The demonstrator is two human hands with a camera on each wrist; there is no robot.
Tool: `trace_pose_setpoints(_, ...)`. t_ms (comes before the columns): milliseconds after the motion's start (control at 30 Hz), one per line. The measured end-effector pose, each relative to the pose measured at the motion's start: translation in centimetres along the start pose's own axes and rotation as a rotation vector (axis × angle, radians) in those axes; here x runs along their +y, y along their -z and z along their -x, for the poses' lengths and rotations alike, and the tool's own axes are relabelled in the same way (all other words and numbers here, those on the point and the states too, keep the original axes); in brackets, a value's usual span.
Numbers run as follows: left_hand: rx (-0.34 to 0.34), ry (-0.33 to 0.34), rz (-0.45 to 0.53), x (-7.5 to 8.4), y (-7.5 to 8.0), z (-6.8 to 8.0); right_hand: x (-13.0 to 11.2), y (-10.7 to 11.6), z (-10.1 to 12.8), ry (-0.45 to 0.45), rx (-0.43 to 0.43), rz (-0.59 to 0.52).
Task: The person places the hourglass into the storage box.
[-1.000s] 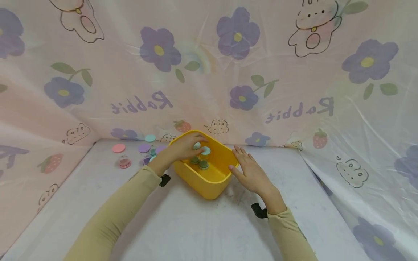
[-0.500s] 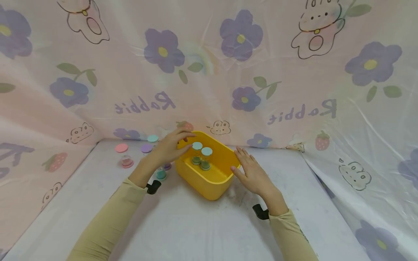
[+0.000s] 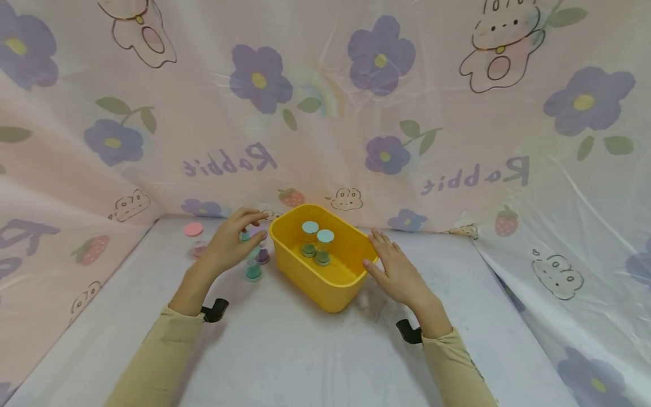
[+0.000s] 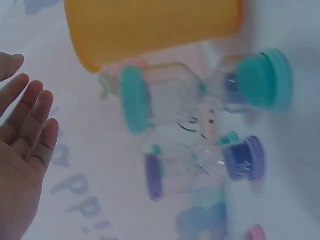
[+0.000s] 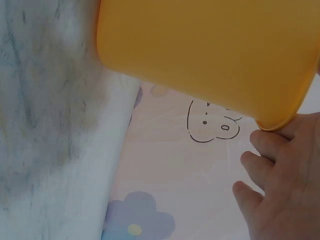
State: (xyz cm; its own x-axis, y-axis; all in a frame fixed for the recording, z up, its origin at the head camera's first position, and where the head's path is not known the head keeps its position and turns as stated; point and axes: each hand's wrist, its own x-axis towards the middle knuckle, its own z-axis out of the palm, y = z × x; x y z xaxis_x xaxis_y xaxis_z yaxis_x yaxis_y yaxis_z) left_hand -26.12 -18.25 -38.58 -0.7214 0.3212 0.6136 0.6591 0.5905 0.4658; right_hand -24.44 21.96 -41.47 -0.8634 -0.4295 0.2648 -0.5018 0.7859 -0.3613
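Observation:
A yellow bin (image 3: 315,282) stands on the table with two hourglasses inside, one farther back (image 3: 309,240) and one nearer (image 3: 324,251), both with pale blue tops and greenish sand. Left of it my left hand (image 3: 230,240) hovers over more hourglasses, fingers loosely extended and holding nothing. Below its fingers are a teal hourglass (image 3: 254,270) and a purple hourglass (image 4: 245,162); my hand partly hides this group. A pink hourglass (image 3: 199,249) stands farther left. My right hand (image 3: 399,277) rests against the bin's right end, fingers straight, thumb at the rim.
A printed cloth wall (image 3: 325,130) rises behind the table and along both sides. White sheeting covers the tabletop (image 3: 305,356).
My left hand has come out of the bin and moved left over the hourglasses beside it. The two hourglasses stay in the bin. My right hand keeps its place at the rim.

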Motion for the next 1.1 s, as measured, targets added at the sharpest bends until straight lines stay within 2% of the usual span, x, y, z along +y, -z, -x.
trace_pose_setpoints(167,0.005,0.05,0.01,-1.0,-0.1,1.7,0.1,0.1,0.0,0.0,0.002,0.001)
trace_pose_setpoints(500,-0.061,0.145,0.016,-2.8,-0.3,4.4,0.2,-0.1,0.1,0.011,0.004,0.005)
trace_pose_setpoints(633,-0.099,0.184,0.009,-3.2,-0.1,4.8,0.1,0.0,0.1,0.011,0.007,0.004)
trace_pose_setpoints(867,-0.204,0.27,-0.016,-3.4,0.2,5.0,0.1,0.1,0.1,0.012,0.01,0.009)
trace_pose_setpoints(1100,-0.258,0.3,-0.041,-3.3,0.1,5.0,0.0,0.0,0.1,0.008,0.005,0.004)
